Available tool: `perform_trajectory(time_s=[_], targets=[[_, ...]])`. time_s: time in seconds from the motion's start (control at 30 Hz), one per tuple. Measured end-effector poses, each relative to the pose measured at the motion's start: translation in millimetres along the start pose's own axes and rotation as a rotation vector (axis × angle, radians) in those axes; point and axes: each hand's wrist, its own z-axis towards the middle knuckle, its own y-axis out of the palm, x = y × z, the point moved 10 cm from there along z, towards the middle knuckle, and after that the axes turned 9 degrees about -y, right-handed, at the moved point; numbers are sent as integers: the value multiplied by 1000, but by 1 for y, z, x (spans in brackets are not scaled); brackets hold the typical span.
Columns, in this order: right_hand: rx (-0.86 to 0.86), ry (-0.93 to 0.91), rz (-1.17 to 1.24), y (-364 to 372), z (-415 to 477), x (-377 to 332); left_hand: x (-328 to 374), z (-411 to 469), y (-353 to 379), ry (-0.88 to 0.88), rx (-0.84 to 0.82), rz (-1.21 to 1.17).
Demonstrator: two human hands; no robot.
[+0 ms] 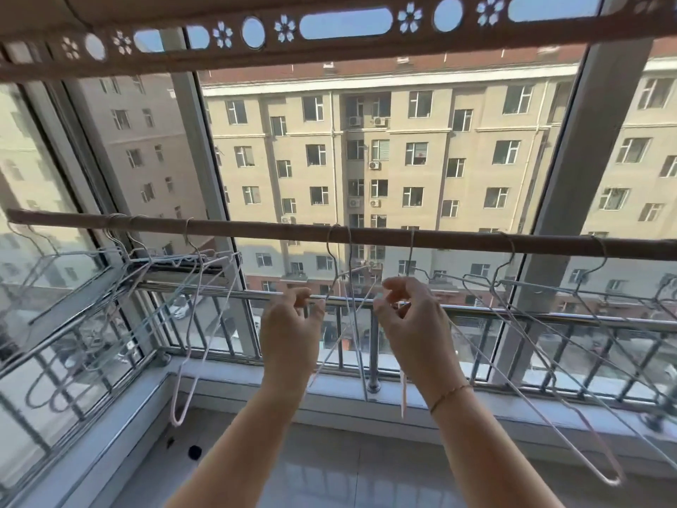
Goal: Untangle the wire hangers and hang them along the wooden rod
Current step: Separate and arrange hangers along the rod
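Balcony window | left grip, right grip pinch middle hanger between them — hooked on wooden rod above.

It was a closed-in balcony of a flat, high up. Big windows went all round, with a metal rail inside. Wire hangers hung on a wooden rod. Another block of flats stood across the street.

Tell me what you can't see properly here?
- Head view: the wooden rod runs off the right edge, so its end is cut off.
- Head view: the left bunch of hangers overlaps, too tangled to count.
- Head view: whether the left hand or right hand pinches a wire; curled fingers cover it.
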Motion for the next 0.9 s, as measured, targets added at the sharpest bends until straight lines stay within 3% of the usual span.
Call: perform_trajectory(time_s=[0.13,0.3,0.9], targets=[[-138,8,-22,43,0,-1,-27,1,13,-193,-191,-74],[-214,70,-132,76,-3,11,-37,-1,12,-274,-230,-168],[-21,191,-213,96,-9,12,-85,49,-44,-239,-143,-237]])
